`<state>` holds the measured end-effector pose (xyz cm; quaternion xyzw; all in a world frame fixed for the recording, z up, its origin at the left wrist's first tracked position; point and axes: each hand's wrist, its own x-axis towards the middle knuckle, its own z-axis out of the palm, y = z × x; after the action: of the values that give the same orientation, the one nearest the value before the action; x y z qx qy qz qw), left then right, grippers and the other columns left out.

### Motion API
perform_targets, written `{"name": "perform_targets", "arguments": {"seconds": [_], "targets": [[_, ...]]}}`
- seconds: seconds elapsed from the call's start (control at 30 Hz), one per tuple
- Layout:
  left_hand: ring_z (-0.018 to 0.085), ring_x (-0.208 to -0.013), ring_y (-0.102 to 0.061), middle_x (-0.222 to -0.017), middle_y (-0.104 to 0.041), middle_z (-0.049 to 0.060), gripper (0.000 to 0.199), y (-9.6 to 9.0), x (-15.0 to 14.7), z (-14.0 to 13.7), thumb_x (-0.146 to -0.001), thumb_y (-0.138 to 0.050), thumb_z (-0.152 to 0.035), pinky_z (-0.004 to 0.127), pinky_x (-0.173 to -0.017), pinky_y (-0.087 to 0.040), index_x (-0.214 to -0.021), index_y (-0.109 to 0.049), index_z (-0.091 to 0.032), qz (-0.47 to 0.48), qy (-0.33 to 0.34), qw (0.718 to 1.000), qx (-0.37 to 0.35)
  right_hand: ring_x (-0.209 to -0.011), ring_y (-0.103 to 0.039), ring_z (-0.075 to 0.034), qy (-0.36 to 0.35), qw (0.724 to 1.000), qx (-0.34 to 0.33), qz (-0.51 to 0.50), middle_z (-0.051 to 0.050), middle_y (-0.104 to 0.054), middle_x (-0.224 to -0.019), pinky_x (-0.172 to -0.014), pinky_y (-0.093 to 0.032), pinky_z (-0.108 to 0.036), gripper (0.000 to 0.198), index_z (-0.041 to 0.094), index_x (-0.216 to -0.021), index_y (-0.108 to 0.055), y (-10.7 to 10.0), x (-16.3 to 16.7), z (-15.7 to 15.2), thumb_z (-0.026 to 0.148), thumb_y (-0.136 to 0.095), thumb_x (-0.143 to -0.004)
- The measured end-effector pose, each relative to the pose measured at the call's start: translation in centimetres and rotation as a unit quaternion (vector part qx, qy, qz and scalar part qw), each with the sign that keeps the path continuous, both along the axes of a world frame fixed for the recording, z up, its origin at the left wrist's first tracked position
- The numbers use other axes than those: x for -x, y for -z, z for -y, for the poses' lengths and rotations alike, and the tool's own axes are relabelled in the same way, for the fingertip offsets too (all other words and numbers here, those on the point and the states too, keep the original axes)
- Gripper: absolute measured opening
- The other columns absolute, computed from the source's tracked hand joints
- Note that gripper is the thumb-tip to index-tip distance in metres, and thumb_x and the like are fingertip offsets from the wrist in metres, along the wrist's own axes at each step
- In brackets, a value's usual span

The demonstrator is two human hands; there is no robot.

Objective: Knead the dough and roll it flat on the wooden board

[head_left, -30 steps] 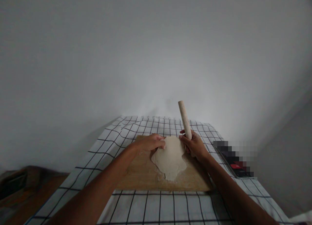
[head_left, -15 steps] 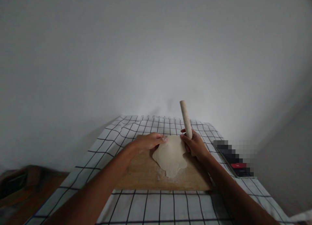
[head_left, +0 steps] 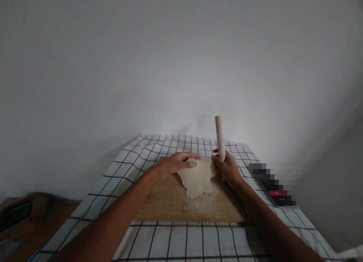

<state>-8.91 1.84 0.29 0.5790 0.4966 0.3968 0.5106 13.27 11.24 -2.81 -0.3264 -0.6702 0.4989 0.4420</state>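
A flat, pale sheet of dough [head_left: 198, 180] with a ragged near edge is on a wooden board [head_left: 170, 205]. My left hand [head_left: 176, 163] grips its far left part, thumb on top and fingers along the far edge; the thumb is dusted with flour. My right hand [head_left: 228, 167] is closed round the lower end of a wooden rolling pin [head_left: 219, 135], which stands up nearly vertical. The right fingertips meet the dough's right edge; whether they also pinch it I cannot tell.
Loose flour [head_left: 202, 205] is scattered on the board in front of the dough. A white tablecloth with black grid lines [head_left: 178, 241] covers the table, a pale wall behind it. At the right table edge lies a dark, partly pixelated object [head_left: 272, 186] with a red patch.
The dough's near edge has drawn back away from me, baring floury board. My left fingers have stretched further along the far edge. The rolling pin has shifted slightly right and become more upright.
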Motion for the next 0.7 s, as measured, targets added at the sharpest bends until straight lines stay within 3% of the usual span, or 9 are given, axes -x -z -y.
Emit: {"name": "perform_targets", "arguments": {"seconds": [0.13,0.33,0.47,0.7], "targets": [[0.025,-0.102,-0.066,-0.120,-0.071,0.011,0.073,0.6,0.3,-0.2,-0.072,-0.080,-0.040,0.034,-0.084,-0.052,-0.138,-0.059,-0.019,-0.009,0.019,1.000,-0.017,-0.038,-0.044,-0.010,0.020,1.000,0.008,-0.017,0.010,-0.049,-0.054,-0.034,-0.036,-0.020,0.042,0.021,-0.110,-0.053,0.3,0.1,-0.2,0.049,-0.066,-0.083],[0.023,-0.096,-0.068,-0.113,-0.074,0.009,0.053,1.0,0.4,-0.9,-0.079,-0.072,-0.046,0.033,-0.081,-0.051,-0.126,-0.070,-0.021,-0.103,-0.011,0.992,-0.068,-0.039,-0.045,-0.009,0.021,1.000,0.008,-0.017,0.009,-0.050,-0.056,-0.034,-0.036,-0.019,0.040,0.021,-0.109,-0.053,0.1,0.2,0.0,0.048,-0.066,-0.083],[0.024,-0.104,-0.066,-0.119,-0.073,0.010,0.042,1.2,0.4,-1.2,-0.082,-0.069,-0.047,0.034,-0.089,-0.049,-0.115,-0.076,-0.021,-0.124,-0.020,0.985,-0.121,-0.038,-0.044,-0.010,0.009,1.000,0.009,-0.025,0.010,-0.049,-0.056,-0.034,-0.035,-0.019,0.041,0.021,-0.111,-0.051,0.2,0.2,0.0,0.048,-0.066,-0.083],[0.026,-0.105,-0.065,-0.117,-0.074,0.011,0.042,1.3,0.1,-1.5,-0.086,-0.063,-0.050,0.035,-0.088,-0.049,-0.111,-0.076,-0.019,-0.115,-0.072,0.983,-0.125,-0.039,-0.044,-0.010,0.005,1.000,-0.002,-0.017,0.009,-0.050,-0.054,-0.035,-0.035,-0.020,0.042,0.021,-0.111,-0.051,-0.1,0.1,0.0,0.049,-0.065,-0.082]]}}
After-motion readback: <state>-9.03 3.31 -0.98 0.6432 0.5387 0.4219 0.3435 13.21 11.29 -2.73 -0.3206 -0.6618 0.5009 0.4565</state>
